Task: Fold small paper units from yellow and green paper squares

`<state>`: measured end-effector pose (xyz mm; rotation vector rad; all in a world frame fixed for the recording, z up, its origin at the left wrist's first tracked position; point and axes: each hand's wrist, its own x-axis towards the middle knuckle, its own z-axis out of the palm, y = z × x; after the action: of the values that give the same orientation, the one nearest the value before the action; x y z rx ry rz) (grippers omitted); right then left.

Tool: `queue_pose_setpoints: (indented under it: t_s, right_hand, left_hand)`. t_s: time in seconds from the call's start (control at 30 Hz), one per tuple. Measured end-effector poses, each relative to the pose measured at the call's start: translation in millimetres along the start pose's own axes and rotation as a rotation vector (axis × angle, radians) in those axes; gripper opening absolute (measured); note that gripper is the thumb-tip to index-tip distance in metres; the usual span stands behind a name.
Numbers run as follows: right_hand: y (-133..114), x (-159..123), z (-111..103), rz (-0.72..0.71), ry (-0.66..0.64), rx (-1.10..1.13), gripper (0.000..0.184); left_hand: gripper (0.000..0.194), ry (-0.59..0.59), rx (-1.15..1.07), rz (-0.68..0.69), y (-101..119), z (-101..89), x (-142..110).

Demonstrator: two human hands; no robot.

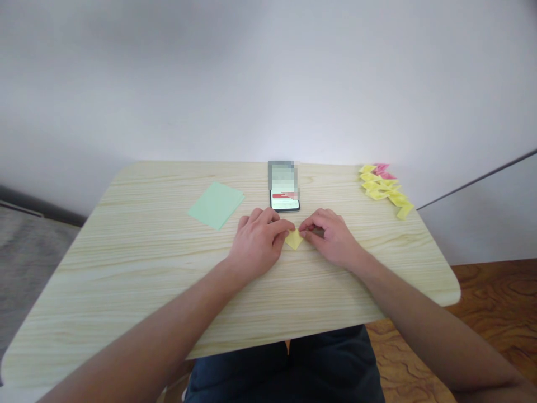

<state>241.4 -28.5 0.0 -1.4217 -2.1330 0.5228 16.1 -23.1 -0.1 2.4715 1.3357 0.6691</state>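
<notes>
A small folded piece of yellow paper (294, 240) lies on the table between my two hands, one of its corners pointing towards me. My left hand (262, 238) holds its left edge, thumb and index finger closed on it. From the other side my right hand (328, 234) pinches the right edge between thumb and fingertips. The fingers cover the paper's upper part, so its full shape is hidden. Just beyond my hands lies a phone (285, 202) with a lit screen, partly blurred out.
Left of the phone rests a small stack of green paper sheets (216, 205). Folded yellow paper pieces (375, 187) and pink ones (384, 170) sit in a cluster at the back right. The wooden table (146, 240) meets a white wall (251, 84) behind.
</notes>
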Motion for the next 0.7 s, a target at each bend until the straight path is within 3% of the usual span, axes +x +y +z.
queue_pose_setpoints:
  t_s: [0.2,0.43,0.53,0.7]
  right_hand:
    - [0,-1,-2,-0.006,-0.023,-0.014,0.009]
    - [0,-7,5,-0.098,0.062,-0.098,0.010]
    - [-6,-5,9,-0.063,0.092,-0.118,0.007]
    - [-11,1,13,-0.008,0.070,-0.148,0.021]
  left_hand:
    - [0.023,-0.023,0.027,-0.004,-3,-3.9,-1]
    - [0.023,-0.002,0.063,0.046,-7,-7.1,-4]
    - [0.017,0.030,0.050,0.026,-8,-6.4,-3]
    - [0.010,0.047,0.028,-0.017,-8,-5.7,0]
